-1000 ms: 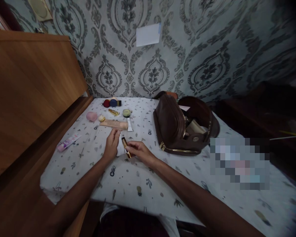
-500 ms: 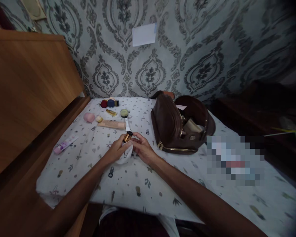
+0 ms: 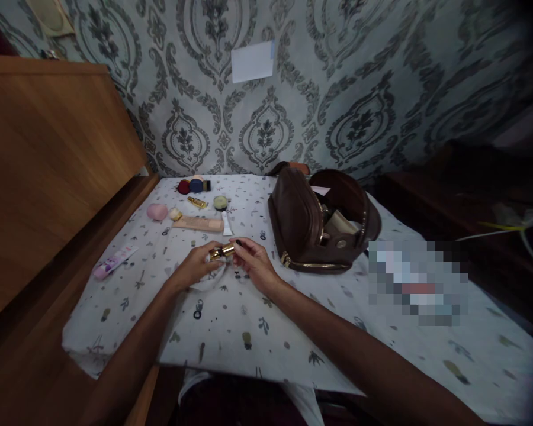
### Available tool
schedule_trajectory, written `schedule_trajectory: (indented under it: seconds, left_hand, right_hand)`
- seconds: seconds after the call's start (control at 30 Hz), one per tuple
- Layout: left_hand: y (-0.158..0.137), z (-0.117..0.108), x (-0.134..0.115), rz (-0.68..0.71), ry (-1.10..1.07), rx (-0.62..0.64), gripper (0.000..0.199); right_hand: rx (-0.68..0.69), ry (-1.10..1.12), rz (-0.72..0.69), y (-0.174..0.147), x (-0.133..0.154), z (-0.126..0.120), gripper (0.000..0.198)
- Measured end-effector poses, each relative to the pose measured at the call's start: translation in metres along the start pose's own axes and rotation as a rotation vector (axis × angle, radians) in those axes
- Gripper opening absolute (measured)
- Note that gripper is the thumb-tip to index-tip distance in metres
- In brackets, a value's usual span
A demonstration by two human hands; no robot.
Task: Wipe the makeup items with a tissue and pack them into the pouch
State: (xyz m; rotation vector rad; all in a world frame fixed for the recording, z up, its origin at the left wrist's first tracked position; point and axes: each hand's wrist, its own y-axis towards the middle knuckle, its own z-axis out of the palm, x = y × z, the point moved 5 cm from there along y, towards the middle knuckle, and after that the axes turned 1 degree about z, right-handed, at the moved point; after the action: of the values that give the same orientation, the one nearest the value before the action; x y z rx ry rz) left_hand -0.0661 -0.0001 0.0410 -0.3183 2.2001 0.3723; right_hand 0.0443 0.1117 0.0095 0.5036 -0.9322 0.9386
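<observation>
A small gold and black cosmetic tube (image 3: 222, 252) lies nearly level between my two hands, above the patterned cloth. My left hand (image 3: 198, 265) is closed around its left end. Fingertips of my right hand (image 3: 255, 264) pinch the other end. Below my left hand bunches some white fabric (image 3: 211, 280); whether it is separate from the tablecloth I cannot tell. Just beyond the hands are a peach squeeze tube (image 3: 198, 223) and a small white tube (image 3: 227, 224). To the right stands an unzipped brown leather bag (image 3: 295, 213) with things inside.
Farther back are a round green-lidded jar (image 3: 220, 203), a gold vial (image 3: 197, 202), a pink rounded item (image 3: 157, 212) and red and blue items (image 3: 195, 186). A purple-pink tube (image 3: 115, 262) lies left. Wooden furniture (image 3: 57, 136) borders the left side; a blurred patch (image 3: 417, 284) covers something right.
The gold and black tube has tipped from steeply slanted to nearly level. My right hand has come onto its end, and my left hand has shifted slightly left. The view has shifted a little.
</observation>
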Motion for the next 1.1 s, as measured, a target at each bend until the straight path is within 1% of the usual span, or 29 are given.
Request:
schedule_trajectory:
  seconds: [0.07,0.13,0.17,0.2,0.23,0.27,0.3,0.37,0.4,0.43,0.47,0.5,0.6,0.73,0.9,0.93,1.0,1.03,1.1]
  left_hand:
    - [-0.001,-0.017,0.01,-0.096,0.093,-0.15,0.027]
    - [-0.005,-0.032,0.011,-0.155,0.147,-0.363,0.024]
    - [-0.007,-0.037,0.007,-0.143,0.153,-0.47,0.025]
    - [-0.01,-0.038,0.001,-0.102,0.155,-0.566,0.026]
    - [-0.012,-0.037,-0.007,-0.041,0.163,-0.637,0.026]
    - [-0.013,-0.031,-0.016,0.032,0.179,-0.66,0.027]
    - [-0.012,-0.022,-0.024,0.108,0.207,-0.618,0.028]
    - [-0.007,0.003,-0.035,0.21,0.3,-0.391,0.029]
    - [-0.005,0.015,-0.037,0.23,0.348,-0.276,0.03]
    - [-0.004,0.023,-0.037,0.231,0.392,-0.193,0.03]
    - [-0.002,0.028,-0.037,0.22,0.427,-0.152,0.03]
    - [-0.001,0.029,-0.036,0.204,0.45,-0.138,0.03]
    - [0.0,0.02,-0.03,0.141,0.47,-0.14,0.033]
    - [0.0,-0.002,-0.013,-0.007,0.512,-0.193,0.039]
    - [-0.002,-0.028,0.013,-0.14,0.6,-0.316,0.029]
    - [-0.003,-0.031,0.015,-0.158,0.619,-0.341,0.027]
    - [-0.004,-0.033,0.016,-0.174,0.647,-0.37,0.027]
    - [-0.005,-0.033,0.015,-0.169,0.661,-0.363,0.028]
    - [-0.008,-0.029,0.008,-0.139,0.697,-0.307,0.031]
  right_hand:
    - [-0.009,-0.01,-0.014,0.0,0.0,-0.001,0.042]
    - [-0.012,-0.084,-0.035,0.0,-0.001,-0.001,0.043]
    - [-0.004,-0.135,-0.043,0.0,-0.002,-0.001,0.044]
    - [0.009,-0.181,-0.05,-0.001,-0.004,0.0,0.044]
    - [0.03,-0.218,-0.058,-0.002,-0.006,0.002,0.044]
    - [0.055,-0.245,-0.071,-0.002,-0.008,0.004,0.042]
    - [0.08,-0.267,-0.095,-0.003,-0.009,0.005,0.037]
    - [0.119,-0.31,-0.159,-0.004,-0.01,0.009,0.023]
    - [0.131,-0.329,-0.186,-0.005,-0.009,0.01,0.017]
    - [0.135,-0.339,-0.203,-0.005,-0.009,0.01,0.013]
    - [0.135,-0.338,-0.208,-0.005,-0.008,0.01,0.013]
    - [0.137,-0.328,-0.202,-0.004,-0.008,0.01,0.014]
    - [0.145,-0.294,-0.163,-0.004,-0.007,0.01,0.025]
    - [0.148,-0.283,-0.131,-0.006,-0.008,0.01,0.036]
    - [0.196,-0.261,-0.096,-0.009,-0.011,0.012,0.04]
    - [0.197,-0.275,-0.104,-0.009,-0.011,0.012,0.039]
    - [0.188,-0.364,-0.171,-0.01,-0.008,0.012,0.035]
    - [0.182,-0.434,-0.22,-0.011,-0.006,0.012,0.032]
    - [0.184,-0.59,-0.302,-0.012,-0.003,0.013,0.028]
